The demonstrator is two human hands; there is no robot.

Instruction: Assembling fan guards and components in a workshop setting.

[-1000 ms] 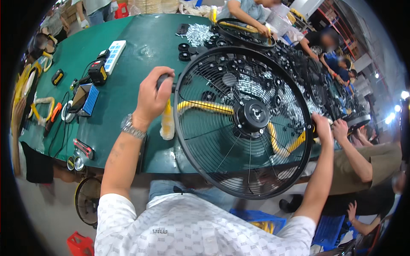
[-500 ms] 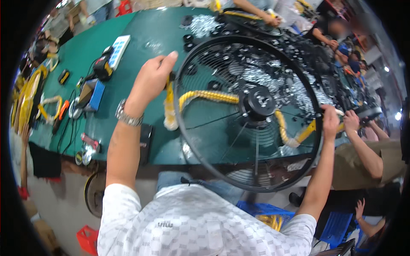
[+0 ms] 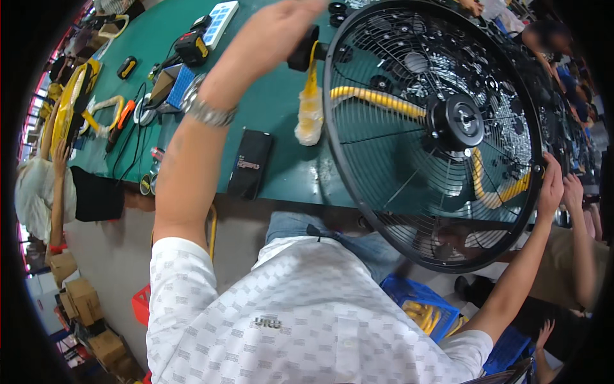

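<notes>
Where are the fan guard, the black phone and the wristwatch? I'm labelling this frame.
fan guard (image 3: 384, 211): head view, lower left of its black wire rim.
black phone (image 3: 251, 164): head view, middle of its dark face.
wristwatch (image 3: 208, 114): head view, metal band on the left wrist.

The scene is evenly and brightly lit from overhead, and only soft shadows are cast on the green table (image 3: 281, 121). Glints are seen on the black fan guard (image 3: 441, 134) at upper right. Straight edges are bent by the fisheye lens, the corners are blacked out, and the raised left hand (image 3: 275, 29) is slightly motion-blurred.
</notes>
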